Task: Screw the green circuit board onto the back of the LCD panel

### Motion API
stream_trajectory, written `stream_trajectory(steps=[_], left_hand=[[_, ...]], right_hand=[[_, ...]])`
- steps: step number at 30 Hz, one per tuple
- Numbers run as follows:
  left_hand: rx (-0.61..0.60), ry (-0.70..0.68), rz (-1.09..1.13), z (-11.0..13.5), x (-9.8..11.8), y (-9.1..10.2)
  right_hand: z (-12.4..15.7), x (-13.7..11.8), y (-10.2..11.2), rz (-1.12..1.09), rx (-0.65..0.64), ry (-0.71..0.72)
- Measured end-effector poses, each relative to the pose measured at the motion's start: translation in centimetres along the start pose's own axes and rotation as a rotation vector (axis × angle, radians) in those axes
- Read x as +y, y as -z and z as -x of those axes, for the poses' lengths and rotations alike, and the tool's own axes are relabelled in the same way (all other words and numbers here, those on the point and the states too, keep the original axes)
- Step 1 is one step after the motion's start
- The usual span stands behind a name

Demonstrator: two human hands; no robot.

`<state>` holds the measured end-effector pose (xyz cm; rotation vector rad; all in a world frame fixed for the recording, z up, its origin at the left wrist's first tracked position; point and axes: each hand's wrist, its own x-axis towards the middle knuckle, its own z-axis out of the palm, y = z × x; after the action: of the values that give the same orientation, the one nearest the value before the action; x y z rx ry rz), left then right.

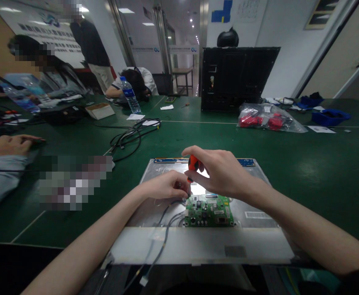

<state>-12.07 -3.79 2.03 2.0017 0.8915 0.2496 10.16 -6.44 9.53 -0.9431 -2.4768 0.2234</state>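
A flat metal display panel (253,192) lies back-up on the green table in front of me. A small green circuit board (208,211) sits on its middle, with grey cables (163,223) running off to the near edge. My right hand (222,172) is closed round a screwdriver with an orange-red handle (193,164), tip pointing down at the board's upper left corner. My left hand (167,185) is pinched beside that tip; what its fingers hold is too small to make out.
A black monitor housing (237,78) stands behind the panel. A plastic bag of red parts (268,119) lies to the right, black cables (133,137) and a water bottle (130,96) to the left. Another person's hand (7,145) rests at far left; other people sit beyond.
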Motion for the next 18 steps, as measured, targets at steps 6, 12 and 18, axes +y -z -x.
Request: stream_trajectory(steps=[6, 12, 18], left_hand=[[0.004, 0.003, -0.004, 0.08, 0.18, 0.06], [0.006, -0.001, -0.009, 0.01, 0.17, 0.06], [0.000, -0.009, -0.006, 0.01, 0.22, 0.06]], right_hand=[[-0.01, -0.18, 0.04, -0.012, 0.023, 0.007], [0.07, -0.14, 0.05, -0.024, 0.011, 0.008], [0.15, -0.04, 0.03, -0.043, 0.023, 0.025]])
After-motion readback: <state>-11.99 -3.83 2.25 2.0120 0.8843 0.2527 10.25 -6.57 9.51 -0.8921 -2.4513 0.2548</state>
